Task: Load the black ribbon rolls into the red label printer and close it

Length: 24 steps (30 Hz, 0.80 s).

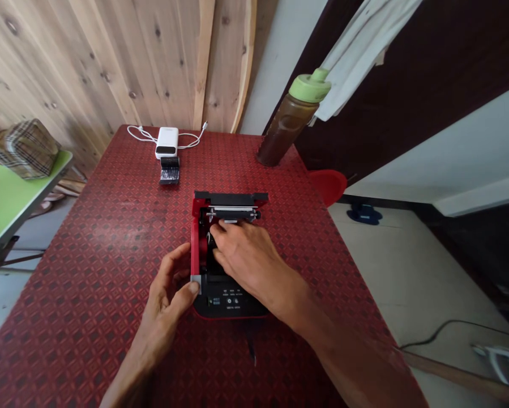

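Observation:
A red and black label printer (232,303) stands on the table with its lid (232,199) raised at the back. My left hand (165,300) steadies its left side, thumb on the grey patch at the front corner and fingers along the red wall. Inside the open compartment, my right hand (249,255) reaches down with curled fingers. A dark round part with a pale rim (209,238) shows beside those fingertips. Whatever the fingers hold is hidden by the hand. Just behind the knuckles sits a roller bar (232,215).
On the red patterned table (122,238) lie a white power bank (167,140) with a cable and a small black strip roll (170,170). A brown bottle with a green cap (286,127) stands back right. At left is a green table (8,198) with a checked bag (27,148).

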Available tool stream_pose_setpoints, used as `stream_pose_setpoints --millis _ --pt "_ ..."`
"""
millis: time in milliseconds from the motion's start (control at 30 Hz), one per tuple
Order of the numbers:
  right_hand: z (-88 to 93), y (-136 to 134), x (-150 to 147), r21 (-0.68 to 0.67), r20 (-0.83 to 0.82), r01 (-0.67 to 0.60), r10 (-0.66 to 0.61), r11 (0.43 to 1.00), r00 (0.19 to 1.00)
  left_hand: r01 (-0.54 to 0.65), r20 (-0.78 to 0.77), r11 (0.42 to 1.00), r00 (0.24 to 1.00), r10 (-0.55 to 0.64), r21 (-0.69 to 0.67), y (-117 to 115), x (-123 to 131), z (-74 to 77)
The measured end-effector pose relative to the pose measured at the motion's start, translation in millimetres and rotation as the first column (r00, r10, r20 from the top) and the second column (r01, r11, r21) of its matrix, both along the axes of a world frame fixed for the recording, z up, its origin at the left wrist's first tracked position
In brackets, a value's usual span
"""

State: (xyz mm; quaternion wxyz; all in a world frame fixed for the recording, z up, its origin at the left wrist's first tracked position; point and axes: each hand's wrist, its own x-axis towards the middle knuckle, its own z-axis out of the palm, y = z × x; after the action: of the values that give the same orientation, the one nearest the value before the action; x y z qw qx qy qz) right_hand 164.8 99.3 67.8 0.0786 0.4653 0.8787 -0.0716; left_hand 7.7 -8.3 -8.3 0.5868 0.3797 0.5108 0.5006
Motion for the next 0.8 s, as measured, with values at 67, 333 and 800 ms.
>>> stream_pose_setpoints --millis 67,333,800 --pt "-0.4 -2 1 0.025 -0.011 0.019 -0.019 1.0 1.0 -0.006 -0.007 1.0 1.0 0.006 0.002 1 0 0.8" --pt "-0.8 -9 3 0.139 -0.072 0.027 -0.017 0.99 0.997 -0.017 -0.023 1.0 1.0 0.017 -0.002 2 2 1.7" --pt "6.0 -26 102 0.016 -0.885 0.356 -0.153 0.934 0.441 -0.059 -0.002 0.997 0.998 0.059 -0.05 0 4 1.8"
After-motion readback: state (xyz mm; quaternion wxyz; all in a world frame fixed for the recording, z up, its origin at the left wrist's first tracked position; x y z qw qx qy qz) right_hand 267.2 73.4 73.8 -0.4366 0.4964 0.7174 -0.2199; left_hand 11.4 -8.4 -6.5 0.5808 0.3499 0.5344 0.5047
